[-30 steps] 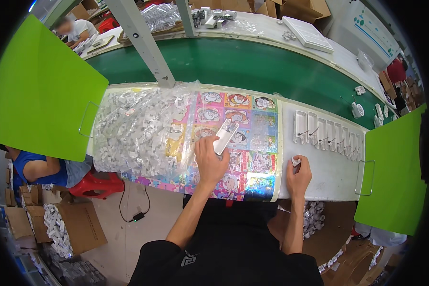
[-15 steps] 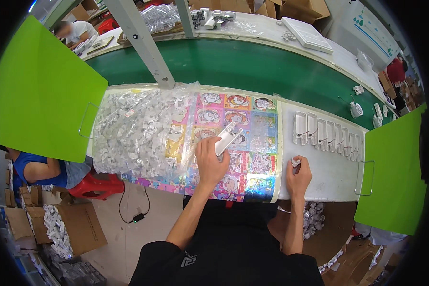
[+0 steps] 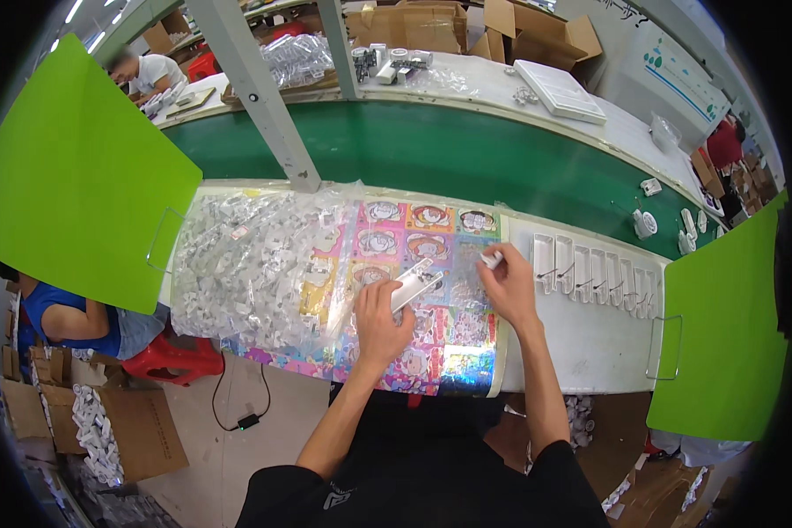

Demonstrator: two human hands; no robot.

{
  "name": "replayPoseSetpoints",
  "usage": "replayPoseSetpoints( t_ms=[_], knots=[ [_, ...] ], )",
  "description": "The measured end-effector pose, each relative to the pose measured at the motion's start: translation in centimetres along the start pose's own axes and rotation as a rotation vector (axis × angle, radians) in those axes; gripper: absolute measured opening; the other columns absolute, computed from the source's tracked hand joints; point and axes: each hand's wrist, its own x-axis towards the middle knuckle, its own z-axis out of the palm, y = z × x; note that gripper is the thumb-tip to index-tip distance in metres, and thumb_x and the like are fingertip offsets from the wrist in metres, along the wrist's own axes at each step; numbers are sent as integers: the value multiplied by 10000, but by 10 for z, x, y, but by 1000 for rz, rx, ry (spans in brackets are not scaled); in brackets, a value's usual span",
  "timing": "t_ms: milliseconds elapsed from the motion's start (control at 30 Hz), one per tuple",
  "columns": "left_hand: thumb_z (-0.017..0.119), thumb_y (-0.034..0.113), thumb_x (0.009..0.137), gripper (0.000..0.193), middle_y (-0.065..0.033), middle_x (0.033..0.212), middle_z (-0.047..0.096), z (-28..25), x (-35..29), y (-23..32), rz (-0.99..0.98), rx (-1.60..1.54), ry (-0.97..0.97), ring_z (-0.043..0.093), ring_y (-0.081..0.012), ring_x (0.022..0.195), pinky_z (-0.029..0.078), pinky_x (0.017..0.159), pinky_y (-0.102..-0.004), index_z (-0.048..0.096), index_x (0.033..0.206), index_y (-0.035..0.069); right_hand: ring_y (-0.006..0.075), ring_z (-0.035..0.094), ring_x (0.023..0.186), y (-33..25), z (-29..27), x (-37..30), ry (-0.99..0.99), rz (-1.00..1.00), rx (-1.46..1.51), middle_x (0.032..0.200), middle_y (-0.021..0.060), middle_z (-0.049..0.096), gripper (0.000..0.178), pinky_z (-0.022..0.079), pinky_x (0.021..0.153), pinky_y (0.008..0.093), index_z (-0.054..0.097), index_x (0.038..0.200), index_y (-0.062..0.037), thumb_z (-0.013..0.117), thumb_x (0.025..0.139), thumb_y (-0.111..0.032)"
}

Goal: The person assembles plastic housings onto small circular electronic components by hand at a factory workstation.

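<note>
My left hand [image 3: 383,327] is closed on a long white plastic housing [image 3: 416,285], held tilted over the printed mat. My right hand [image 3: 509,283] pinches a small white plastic part [image 3: 493,260] above the mat's right side, a short way from the housing; its exact shape is mostly covered by the fingers. Under both hands lies the colourful mat with cartoon pictures [image 3: 427,242]. To the left, a clear plastic bag [image 3: 246,264] full of small white parts covers the mat's other end. Several white housings with thin wires [image 3: 594,271] stand in a row at the right.
Green upright panels [image 3: 88,176] [image 3: 722,326] flank the table. Behind it runs a green conveyor belt [image 3: 414,141], with a grey metal post [image 3: 264,106] at its near edge. A few white parts [image 3: 645,223] lie on the belt's right. Other people sit at the left.
My right hand has moved left and away from me, from the white tabletop to over the mat, carrying the small part. My left hand keeps the housing. The whole view has shifted slightly.
</note>
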Motion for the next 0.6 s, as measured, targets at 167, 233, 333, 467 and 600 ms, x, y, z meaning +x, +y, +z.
replayPoseSetpoints(
  t_ms=[167,233,333,467,600],
  knots=[
    [698,71,766,403,-171,1172,626,2,-3,2,7,18,-2,565,-375,1125,424,996,-484,619,1158,21,183,622,649,25,40,61,-130,-33,29,734,90,636,229,498,616,330,660,1037,-40,756,877,-171],
    [706,65,762,409,-176,1180,624,2,-4,2,-8,23,-12,569,-379,1126,433,988,-486,622,1160,22,186,623,628,36,51,64,-145,1,31,682,78,620,223,488,599,331,660,1023,-47,758,875,-182],
    [709,82,764,403,-175,1175,623,3,-3,1,17,73,-22,571,-380,1119,432,991,-485,624,1154,28,202,637,618,36,55,59,-116,-15,-10,680,90,623,201,490,593,341,653,1000,-59,753,867,-173],
    [714,109,768,371,-167,1180,596,5,3,4,-11,108,-47,550,-375,1135,432,982,-493,629,1123,39,236,654,649,29,48,61,-175,-56,-26,733,112,638,196,505,612,368,645,993,-53,748,858,-150],
    [720,106,776,342,-174,1186,589,8,6,2,12,116,-43,546,-382,1131,433,978,-492,633,1101,42,254,670,684,31,49,65,-210,-55,-47,784,118,653,205,517,637,383,637,1005,-54,747,862,-151]
  ],
)
